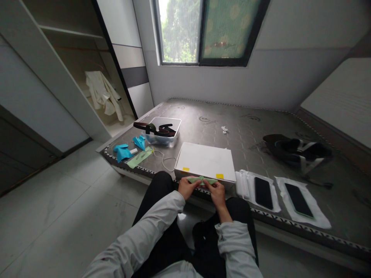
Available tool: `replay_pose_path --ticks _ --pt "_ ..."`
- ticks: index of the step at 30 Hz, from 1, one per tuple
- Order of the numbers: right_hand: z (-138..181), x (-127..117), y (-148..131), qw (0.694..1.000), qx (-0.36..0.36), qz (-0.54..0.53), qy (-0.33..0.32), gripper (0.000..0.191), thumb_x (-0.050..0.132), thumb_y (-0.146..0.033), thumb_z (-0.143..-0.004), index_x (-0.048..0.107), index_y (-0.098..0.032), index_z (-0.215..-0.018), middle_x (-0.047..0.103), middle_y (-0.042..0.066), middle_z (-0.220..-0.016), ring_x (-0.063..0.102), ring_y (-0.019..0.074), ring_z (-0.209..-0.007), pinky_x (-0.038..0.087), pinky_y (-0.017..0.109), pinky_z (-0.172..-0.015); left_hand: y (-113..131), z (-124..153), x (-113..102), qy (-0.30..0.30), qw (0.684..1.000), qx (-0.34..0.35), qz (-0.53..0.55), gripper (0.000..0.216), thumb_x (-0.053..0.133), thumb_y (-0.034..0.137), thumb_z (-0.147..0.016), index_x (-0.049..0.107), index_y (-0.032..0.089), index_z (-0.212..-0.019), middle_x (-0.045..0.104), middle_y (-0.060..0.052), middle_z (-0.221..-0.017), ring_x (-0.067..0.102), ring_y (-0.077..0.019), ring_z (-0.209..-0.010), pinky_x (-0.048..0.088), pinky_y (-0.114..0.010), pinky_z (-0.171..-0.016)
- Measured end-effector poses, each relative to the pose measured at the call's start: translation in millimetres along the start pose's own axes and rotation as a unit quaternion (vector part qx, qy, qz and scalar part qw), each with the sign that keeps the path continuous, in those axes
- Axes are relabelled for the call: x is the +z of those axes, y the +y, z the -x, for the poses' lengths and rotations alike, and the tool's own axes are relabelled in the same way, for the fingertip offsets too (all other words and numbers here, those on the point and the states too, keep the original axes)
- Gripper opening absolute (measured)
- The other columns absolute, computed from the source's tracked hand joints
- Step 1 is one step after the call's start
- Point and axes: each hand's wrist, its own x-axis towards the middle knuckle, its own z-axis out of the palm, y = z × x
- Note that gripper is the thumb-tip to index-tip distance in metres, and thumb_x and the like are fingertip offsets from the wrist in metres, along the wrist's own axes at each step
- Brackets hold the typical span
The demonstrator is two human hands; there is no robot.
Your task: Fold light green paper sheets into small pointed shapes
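Note:
Between my two hands is a small folded piece of light green paper [213, 181], narrow and pinched in at its middle. My left hand [186, 188] grips it from the left with thumb and fingers closed. From the other side my right hand [218, 193] pinches it near the centre, the two thumbs close together. Just beyond the paper lies a closed white box [205, 159] with two yellow stickers on its near edge. Some of the paper's folds are hidden behind my fingers.
On the mattress [197, 112] left of the box are a clear plastic bin [164, 139] with dark straps, blue folded paper [124, 153] and a green sheet [139, 157]. To the right lie two dark phones [263, 193] on white wrapping and a black bag [290, 148].

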Motion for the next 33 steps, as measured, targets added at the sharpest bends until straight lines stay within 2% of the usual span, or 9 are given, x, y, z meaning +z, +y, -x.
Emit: replay_pose_path --ticks 7,12,15,19,22,25,28,33 --pt "4 -1 -14 0.995 0.005 0.088 0.051 0.065 0.055 -0.075 -0.069 0.072 -0.013 -0.068 0.067 0.010 -0.055 0.061 0.0223 -0.051 0.046 0.030 -0.057 0 -4 1 0.029 0.999 -0.028 0.005 0.052 0.072 0.058 -0.061 0.074 0.011 -0.081 0.073 -0.004 -0.070 0.065 -0.0106 -0.054 0.058 -0.024 -0.058" --pt "5 -8 -16 0.985 -0.018 0.126 0.118 0.055 0.062 -0.067 -0.069 0.064 -0.015 -0.056 0.063 0.004 -0.050 0.054 0.0173 -0.053 0.038 0.025 -0.056 2 -8 -4 0.075 0.997 -0.018 0.011 0.050 0.080 0.054 -0.052 0.073 0.012 -0.078 0.073 -0.004 -0.070 0.066 -0.0109 -0.061 0.058 -0.020 -0.058" --pt "5 -11 -14 0.980 -0.036 0.129 0.149 0.052 0.066 -0.063 -0.067 0.058 -0.015 -0.051 0.057 0.000 -0.050 0.047 0.0130 -0.053 0.032 0.024 -0.056 1 -10 -7 0.104 0.994 -0.013 0.008 0.049 0.076 0.056 -0.055 0.073 0.013 -0.079 0.072 -0.003 -0.069 0.066 -0.0103 -0.061 0.058 -0.019 -0.059" --pt "2 -12 -8 0.981 -0.035 0.109 0.159 0.054 0.060 -0.065 -0.072 0.061 -0.014 -0.055 0.054 0.000 -0.049 0.045 0.0128 -0.052 0.034 0.024 -0.055 0 -10 -9 0.100 0.995 -0.012 -0.006 0.048 0.066 0.059 -0.065 0.073 0.014 -0.082 0.065 0.000 -0.057 0.063 -0.0093 -0.055 0.058 -0.020 -0.059" --pt "-1 -13 -3 0.984 -0.019 0.087 0.155 0.058 0.055 -0.067 -0.075 0.065 -0.013 -0.057 0.054 0.001 -0.047 0.044 0.0130 -0.048 0.034 0.024 -0.049 1 -9 -10 0.083 0.996 -0.001 -0.024 0.050 0.063 0.059 -0.068 0.074 0.016 -0.090 0.065 0.000 -0.057 0.062 -0.0091 -0.056 0.055 -0.019 -0.059" --pt "-4 -15 -1 0.988 -0.012 0.053 0.146 0.060 0.054 -0.067 -0.076 0.073 -0.010 -0.077 0.058 0.002 -0.051 0.046 0.0136 -0.047 0.035 0.024 -0.046 4 -6 -11 0.072 0.994 0.035 -0.072 0.046 0.061 0.058 -0.071 0.074 0.019 -0.092 0.071 -0.002 -0.076 0.063 -0.0087 -0.063 0.054 -0.018 -0.062" --pt "-6 -15 -2 0.991 -0.006 0.012 0.137 0.060 0.055 -0.063 -0.076 0.073 -0.010 -0.098 0.066 0.005 -0.063 0.054 0.0151 -0.052 0.043 0.024 -0.050 4 -5 -11 0.071 0.988 0.082 -0.110 0.044 0.058 0.057 -0.075 0.074 0.021 -0.094 0.068 -0.003 -0.096 0.064 -0.0081 -0.069 0.054 -0.018 -0.067" --pt "-7 -12 0 0.992 0.007 -0.062 0.107 0.050 0.067 -0.053 -0.069 0.074 -0.013 -0.097 0.073 0.011 -0.091 0.066 0.0197 -0.065 0.053 0.029 -0.061 -3 -8 -12 0.059 0.986 0.104 -0.118 0.047 0.054 0.057 -0.078 0.072 0.021 -0.101 0.067 -0.005 -0.101 0.066 -0.0104 -0.081 0.057 -0.020 -0.078"
